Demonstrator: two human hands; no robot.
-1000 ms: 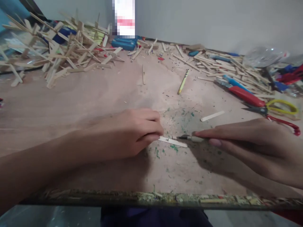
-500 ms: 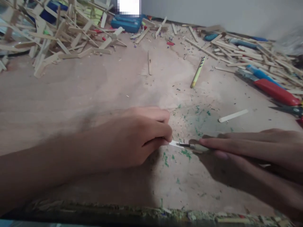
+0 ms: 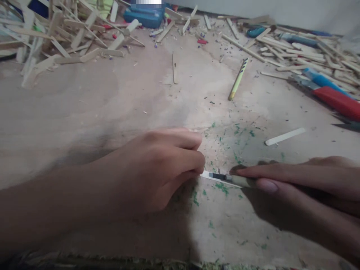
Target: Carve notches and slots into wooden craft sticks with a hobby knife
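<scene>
My left hand (image 3: 168,161) is closed, its fingertips pressed on the left end of a pale flat stick (image 3: 206,174) lying on the wooden table (image 3: 126,93). From the right, my right hand (image 3: 292,180) holds a slim tool (image 3: 243,181) with a pale handle, a metal collar and a dark, flat tip. The tool lies low along the stick, its tip a little to the right of my left fingertips. Green shavings (image 3: 222,188) are scattered around the stick. My right hand's other fingers are partly hidden.
A yellow-green pencil (image 3: 237,80) and a loose stick (image 3: 285,136) lie beyond my right hand. Stick piles stand at the back left (image 3: 81,33) and back right (image 3: 303,52). A red-handled tool (image 3: 337,102) and a blue box (image 3: 144,15) are also there.
The tool has turned slightly, showing more of its flat tip and collar. The whole view has shifted a little, with the background objects higher in it. Both hands keep their holds.
</scene>
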